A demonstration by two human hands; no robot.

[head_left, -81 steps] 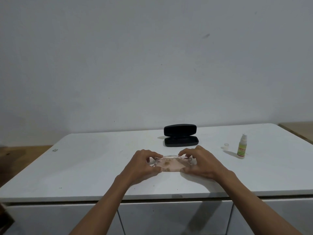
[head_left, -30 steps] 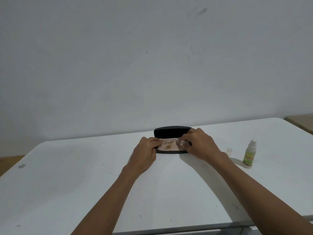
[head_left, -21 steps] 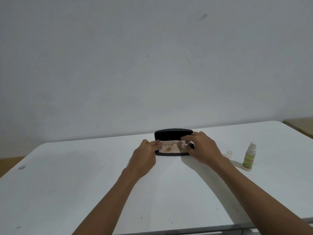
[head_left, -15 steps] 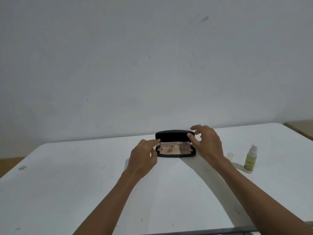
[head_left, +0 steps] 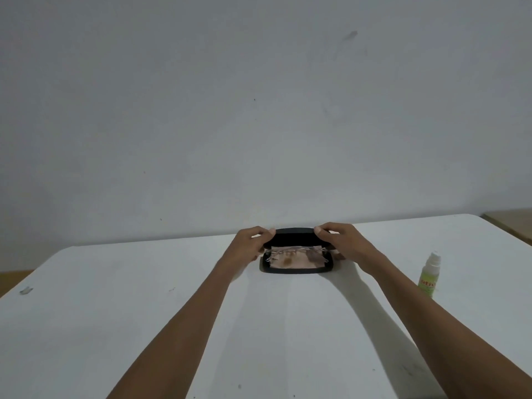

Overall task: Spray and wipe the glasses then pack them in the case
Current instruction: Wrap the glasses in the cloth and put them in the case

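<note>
The black glasses case [head_left: 296, 270] lies open at the far middle of the white table [head_left: 115, 312]. Inside it rest the clear-framed glasses [head_left: 296, 250] on a pink cloth with brown spots [head_left: 293, 262]. My left hand [head_left: 247, 246] grips the left end of the raised lid [head_left: 293, 234], fingertips on its top edge. My right hand [head_left: 342, 241] grips the lid's right end the same way. The lid stands tilted over the glasses.
A small spray bottle with a green label [head_left: 429, 276] stands to the right of my right forearm. A small grey scrap [head_left: 26, 290] lies near the table's left edge. A grey wall rises just behind the case.
Both hands carried the glasses and cloth from the near table into the case, let them go, and moved up onto the two ends of the lid.
</note>
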